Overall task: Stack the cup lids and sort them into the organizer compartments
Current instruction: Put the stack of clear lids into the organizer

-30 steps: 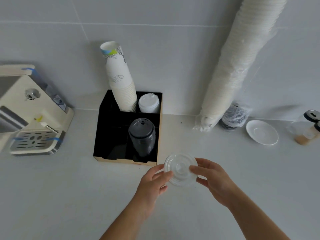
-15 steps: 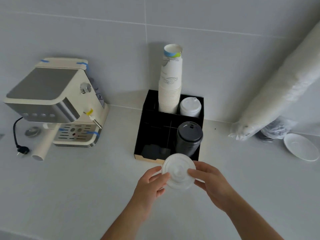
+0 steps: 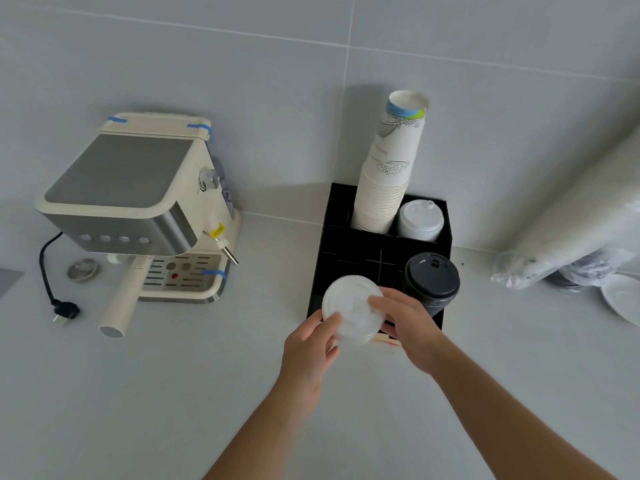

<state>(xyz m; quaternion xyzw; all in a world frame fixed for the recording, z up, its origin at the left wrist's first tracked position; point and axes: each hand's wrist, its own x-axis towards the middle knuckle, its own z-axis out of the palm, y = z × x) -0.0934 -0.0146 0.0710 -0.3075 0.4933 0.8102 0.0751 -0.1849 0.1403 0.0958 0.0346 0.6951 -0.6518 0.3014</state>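
Left of the black square organizer (image 3: 320,271), a boxy cream coffee machine (image 3: 138,209) with a brushed-metal top stands on the smooth grey counter (image 3: 173,393). Over the organizer's front left corner, the left hand (image 3: 306,344) and right hand (image 3: 412,327) pinch a round, translucent plastic lid (image 3: 351,308) by opposite rims. In the organizer stand ribbed paper cups (image 3: 384,188), white lids (image 3: 420,220) and glossy black lids (image 3: 431,282).

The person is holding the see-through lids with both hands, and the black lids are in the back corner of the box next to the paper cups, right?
Not quite. Both hands, left hand and right hand, do hold the clear lids. But the head view shows the black lids in a front compartment of the organizer; the white lids sit beside the paper cups.
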